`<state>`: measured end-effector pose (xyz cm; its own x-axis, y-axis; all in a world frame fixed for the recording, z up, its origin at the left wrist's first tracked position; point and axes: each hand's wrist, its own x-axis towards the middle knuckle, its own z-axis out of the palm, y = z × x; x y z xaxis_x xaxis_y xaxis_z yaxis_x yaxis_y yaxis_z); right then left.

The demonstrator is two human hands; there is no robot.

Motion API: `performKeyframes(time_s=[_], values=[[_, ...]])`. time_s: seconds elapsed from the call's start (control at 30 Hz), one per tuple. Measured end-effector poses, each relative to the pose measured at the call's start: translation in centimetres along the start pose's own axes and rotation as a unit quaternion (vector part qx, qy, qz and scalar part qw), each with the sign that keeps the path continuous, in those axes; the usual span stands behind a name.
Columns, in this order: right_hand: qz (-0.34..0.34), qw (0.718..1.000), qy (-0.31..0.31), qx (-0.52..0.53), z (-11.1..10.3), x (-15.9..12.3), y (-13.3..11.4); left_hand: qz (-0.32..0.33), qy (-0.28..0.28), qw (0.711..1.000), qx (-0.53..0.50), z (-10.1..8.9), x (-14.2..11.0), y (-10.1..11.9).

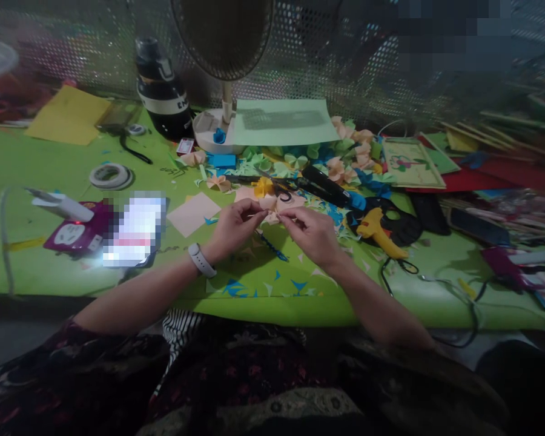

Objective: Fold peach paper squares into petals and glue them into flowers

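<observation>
Both hands meet over the green tabletop [172, 281], pinching a small peach paper flower [271, 217] between them. My left hand [236, 227], with a pale watch on its wrist, is closed on the flower's left side. On the other side, my right hand [311, 233] grips it between thumb and fingertips. The fingers partly cover the flower. Just beyond them lie a yellow paper flower [264, 186], peach paper pieces, scissors and a black stapler [326, 186]. A square of peach paper [194, 215] rests by my left hand.
A phone [136, 230], tape roll [111, 176] and black bottle [163, 91] are on the left. Behind the hands stand a fan [222, 36] and a heap of paper flowers [295, 160]. At right lies a yellow glue gun [381, 233] with cables. Paper scraps are scattered in front.
</observation>
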<state>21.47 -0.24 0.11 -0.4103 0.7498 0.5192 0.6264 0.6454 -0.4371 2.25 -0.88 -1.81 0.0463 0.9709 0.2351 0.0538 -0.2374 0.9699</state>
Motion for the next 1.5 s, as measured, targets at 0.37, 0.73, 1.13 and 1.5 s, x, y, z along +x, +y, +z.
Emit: performKeyframes(time_s=[0.37, 0.73, 1.13, 1.5], values=[[-0.008, 1.000, 0.016, 0.013, -0.1, 0.0, -0.1, 0.002, 0.003, 1.000, 0.005, 0.1, -0.1, 0.3], [0.006, 1.000, 0.018, 0.012, -0.2, 0.2, -0.4, 0.001, -0.001, 1.000, -0.003, 0.0, -0.1, 0.4], [0.024, 1.000, 0.014, -0.008, 0.0, 0.1, -0.8, 0.003, -0.004, 1.000, 0.002, 0.3, -0.5, 0.3], [0.091, 0.995, 0.044, -0.020, 0.2, 0.0, -1.1, 0.084, -0.002, 0.992, 0.089, 0.4, -1.1, 0.4]])
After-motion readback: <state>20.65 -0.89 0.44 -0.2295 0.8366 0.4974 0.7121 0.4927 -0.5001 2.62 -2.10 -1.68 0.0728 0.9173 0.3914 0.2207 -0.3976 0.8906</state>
